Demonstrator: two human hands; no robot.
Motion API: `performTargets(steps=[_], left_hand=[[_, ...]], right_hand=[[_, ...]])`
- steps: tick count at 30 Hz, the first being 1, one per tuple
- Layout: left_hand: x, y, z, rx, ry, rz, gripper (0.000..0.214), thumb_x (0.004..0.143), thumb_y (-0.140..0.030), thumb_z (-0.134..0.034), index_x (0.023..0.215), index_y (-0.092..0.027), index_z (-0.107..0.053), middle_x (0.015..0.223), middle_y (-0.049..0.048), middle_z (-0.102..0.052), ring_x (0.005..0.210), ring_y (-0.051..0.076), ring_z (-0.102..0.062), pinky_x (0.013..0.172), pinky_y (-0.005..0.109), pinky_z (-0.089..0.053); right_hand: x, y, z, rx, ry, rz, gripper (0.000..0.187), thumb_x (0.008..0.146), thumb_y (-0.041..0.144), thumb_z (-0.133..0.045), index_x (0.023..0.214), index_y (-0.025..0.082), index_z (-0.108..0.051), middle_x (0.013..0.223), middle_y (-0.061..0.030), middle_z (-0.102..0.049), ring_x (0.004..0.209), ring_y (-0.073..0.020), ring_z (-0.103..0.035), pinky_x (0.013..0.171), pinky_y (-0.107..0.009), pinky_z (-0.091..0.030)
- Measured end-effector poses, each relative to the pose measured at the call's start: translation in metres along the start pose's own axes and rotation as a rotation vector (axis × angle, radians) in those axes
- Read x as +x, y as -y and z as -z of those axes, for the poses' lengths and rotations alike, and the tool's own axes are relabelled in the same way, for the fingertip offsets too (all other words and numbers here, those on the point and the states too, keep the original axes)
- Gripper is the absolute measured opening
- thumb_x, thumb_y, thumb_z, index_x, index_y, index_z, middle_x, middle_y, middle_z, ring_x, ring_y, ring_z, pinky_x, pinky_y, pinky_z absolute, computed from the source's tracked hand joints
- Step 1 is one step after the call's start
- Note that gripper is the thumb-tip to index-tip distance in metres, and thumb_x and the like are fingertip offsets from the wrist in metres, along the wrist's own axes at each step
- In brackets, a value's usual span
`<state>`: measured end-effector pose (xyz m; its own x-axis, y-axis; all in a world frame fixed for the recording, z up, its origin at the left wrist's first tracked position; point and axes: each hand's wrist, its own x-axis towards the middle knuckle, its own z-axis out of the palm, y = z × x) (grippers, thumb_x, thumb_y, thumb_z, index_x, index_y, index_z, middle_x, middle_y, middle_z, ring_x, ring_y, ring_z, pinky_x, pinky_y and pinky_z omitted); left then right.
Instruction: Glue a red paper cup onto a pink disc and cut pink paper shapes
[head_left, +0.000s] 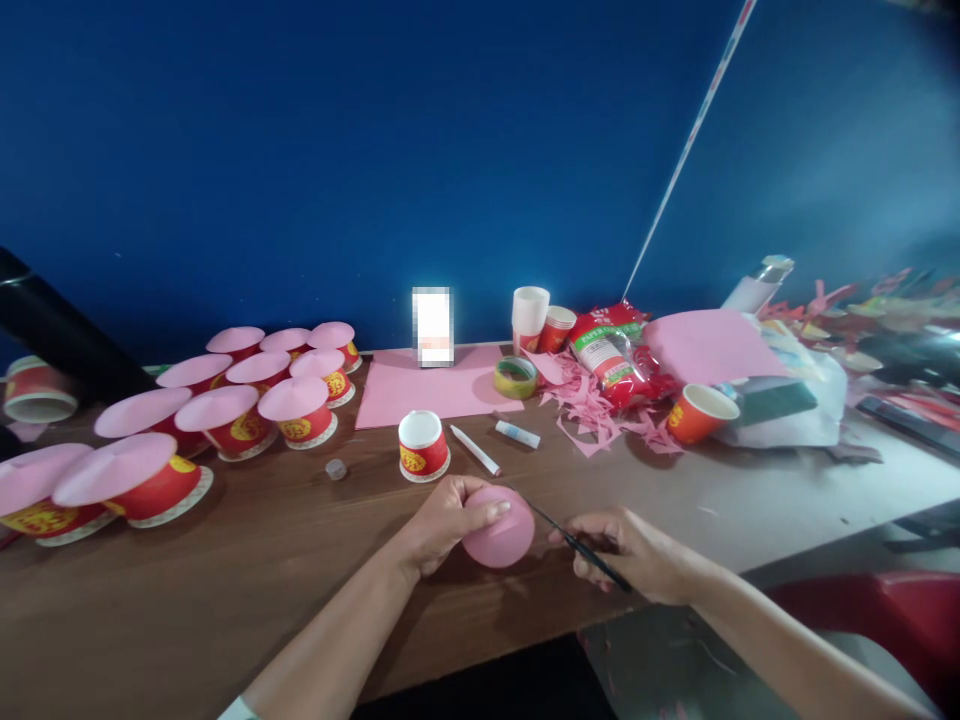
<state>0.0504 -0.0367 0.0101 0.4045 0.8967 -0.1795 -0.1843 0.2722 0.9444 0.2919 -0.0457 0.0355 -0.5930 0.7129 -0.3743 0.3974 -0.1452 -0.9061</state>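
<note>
My left hand (450, 525) pinches a round pink paper disc (499, 545) between thumb and fingers, above the front of the brown table. To its right, my right hand (622, 550) is closed around the dark handles of a pair of scissors (589, 555). The blades point up and left toward the disc's right edge; whether they touch it I cannot tell. Just beyond the disc a red paper cup (424, 447) stands upside down. Beside that cup lie a white marker pen (475, 450) and a glue stick (517, 434).
Several upturned red cups topped with pink paper discs (221, 407) fill the left. Pink sheets (442, 390), a tape roll (515, 377), paper scraps (589, 410), a red plastic packet (615, 350) and a tilted cup (701, 413) lie behind. A small cap (336, 469) sits left.
</note>
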Motion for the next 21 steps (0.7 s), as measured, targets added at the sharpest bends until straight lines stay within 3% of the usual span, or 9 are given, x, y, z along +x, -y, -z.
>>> performTargets(steps=[8, 13, 19, 21], left_hand=[[0.0, 0.001, 0.0, 0.006, -0.019, 0.001, 0.023, 0.063, -0.029, -0.071, 0.069, -0.008, -0.066, 0.059, 0.0028, -0.059, 0.052, 0.007, -0.047, 0.05, 0.017, -0.035], [0.0, 0.003, 0.001, -0.005, -0.064, 0.021, 0.026, 0.061, -0.03, -0.072, 0.075, -0.009, -0.066, 0.063, 0.0034, -0.061, 0.054, 0.008, -0.048, 0.051, 0.018, -0.036], [-0.001, 0.002, 0.001, -0.017, -0.051, -0.005, 0.025, 0.062, -0.03, -0.071, 0.074, -0.009, -0.065, 0.064, 0.0034, -0.06, 0.057, 0.009, -0.048, 0.053, 0.019, -0.036], [-0.002, 0.001, 0.0, -0.024, -0.05, -0.014, 0.025, 0.062, -0.03, -0.071, 0.074, -0.01, -0.065, 0.065, 0.0034, -0.06, 0.058, 0.009, -0.049, 0.054, 0.019, -0.036]], right_hand=[[-0.002, -0.002, -0.001, 0.035, -0.009, -0.038, 0.032, 0.075, 0.028, -0.059, 0.103, 0.013, -0.061, 0.067, -0.0011, -0.057, 0.05, -0.0058, -0.047, 0.047, -0.018, -0.038], [0.0, -0.007, 0.003, 0.113, -0.115, 0.053, 0.038, 0.072, 0.031, -0.06, 0.104, 0.012, -0.054, 0.061, 0.0011, -0.053, 0.052, -0.0083, -0.048, 0.05, -0.02, -0.04], [-0.003, -0.017, 0.03, -0.489, -0.524, 0.134, 0.025, 0.07, 0.031, -0.061, 0.089, 0.02, -0.049, 0.062, 0.0035, -0.057, 0.055, -0.0123, -0.052, 0.053, -0.022, -0.038], [-0.008, -0.019, 0.04, -0.636, -0.577, 0.111, 0.023, 0.068, 0.03, -0.06, 0.086, 0.022, -0.048, 0.07, 0.0024, -0.061, 0.061, -0.0147, -0.056, 0.057, -0.024, -0.039]])
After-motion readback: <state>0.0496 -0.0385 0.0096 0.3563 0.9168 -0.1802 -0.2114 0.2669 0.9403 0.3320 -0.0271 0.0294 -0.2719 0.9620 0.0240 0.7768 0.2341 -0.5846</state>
